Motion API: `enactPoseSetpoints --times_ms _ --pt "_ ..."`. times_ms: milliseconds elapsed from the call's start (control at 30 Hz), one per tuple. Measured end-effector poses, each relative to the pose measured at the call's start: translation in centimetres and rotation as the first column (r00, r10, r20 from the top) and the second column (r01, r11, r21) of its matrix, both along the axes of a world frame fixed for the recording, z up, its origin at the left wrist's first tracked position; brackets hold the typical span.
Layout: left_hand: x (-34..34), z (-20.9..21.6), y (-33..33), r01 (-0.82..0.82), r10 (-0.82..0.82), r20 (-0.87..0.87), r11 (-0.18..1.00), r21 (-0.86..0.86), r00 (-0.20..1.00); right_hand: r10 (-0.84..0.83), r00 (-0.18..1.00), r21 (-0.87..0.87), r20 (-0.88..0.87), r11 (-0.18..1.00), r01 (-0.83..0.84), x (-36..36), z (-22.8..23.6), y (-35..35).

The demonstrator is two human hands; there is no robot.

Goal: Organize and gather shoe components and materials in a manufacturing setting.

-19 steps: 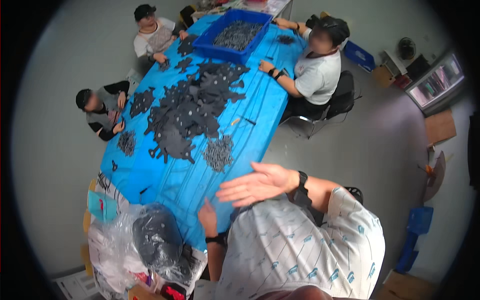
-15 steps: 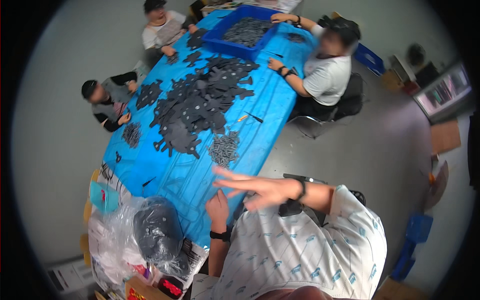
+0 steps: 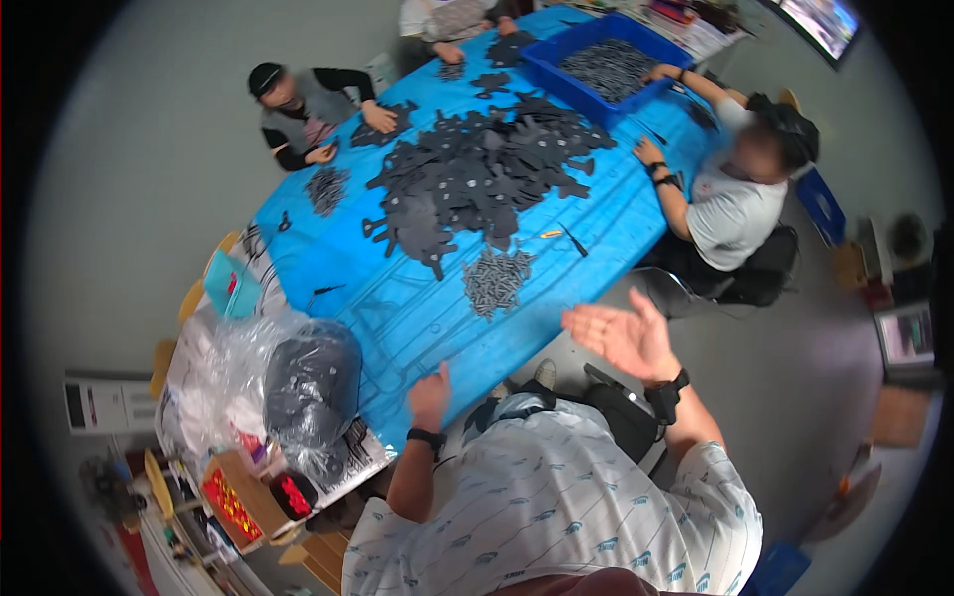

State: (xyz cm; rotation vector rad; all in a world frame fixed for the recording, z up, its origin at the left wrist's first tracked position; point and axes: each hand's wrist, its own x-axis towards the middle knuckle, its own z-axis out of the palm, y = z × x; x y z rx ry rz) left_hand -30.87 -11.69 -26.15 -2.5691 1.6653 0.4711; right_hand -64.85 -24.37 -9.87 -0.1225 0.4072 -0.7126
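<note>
My right hand (image 3: 626,338) hangs in the air just off the table's near edge, palm turned up and fingers spread, with nothing in it. My left hand (image 3: 430,397) is curled closed above the near edge of the blue-covered table (image 3: 388,338); its fingers hide whatever they may hold. Beyond my hands lies a heap of small grey peg-like pieces (image 3: 497,282). Farther back spreads a large pile of flat dark-grey cutouts (image 3: 467,179) with knobbed limbs. An orange-handled tool (image 3: 552,234) and a thin black tool (image 3: 573,241) lie right of the heap.
A blue bin (image 3: 537,70) of grey pieces stands at the far end. At left are a clear plastic bag (image 3: 229,368) with dark contents, a teal box (image 3: 231,286) and a cardboard box of red and yellow pieces (image 3: 234,502). Co-workers sit around the table; a chair (image 3: 631,417) stands beside me.
My right hand has swung right, away from my left hand, and turned palm up. The view has shifted, and the left co-worker's hand now reaches onto the dark cutouts.
</note>
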Motion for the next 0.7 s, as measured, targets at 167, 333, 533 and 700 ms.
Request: enactPoseSetpoints --times_ms 167,333,533,700 --pt "-0.8 -3.1 2.9 0.131 -0.104 -0.155 0.975 0.178 0.982 0.256 0.913 0.13 0.316 0.942 -0.309 2.5 -3.3 2.3" --pt "-0.5 -2.8 3.4 0.159 -0.127 -0.253 0.981 0.11 0.959 -0.123 0.979 0.368 -0.166 0.913 0.177 -0.6 -13.5 2.4" --pt "1.4 -5.3 2.3 0.301 -0.249 -0.319 0.946 0.123 0.914 0.42 0.56 0.32 -0.714 0.907 -0.273 -2.7 -22.6 9.9" --pt "1.5 -5.5 -1.9 0.377 -0.329 -0.426 0.926 0.03 0.843 0.274 0.022 0.247 -0.962 0.897 -0.366 -4.5 -27.6 14.5"
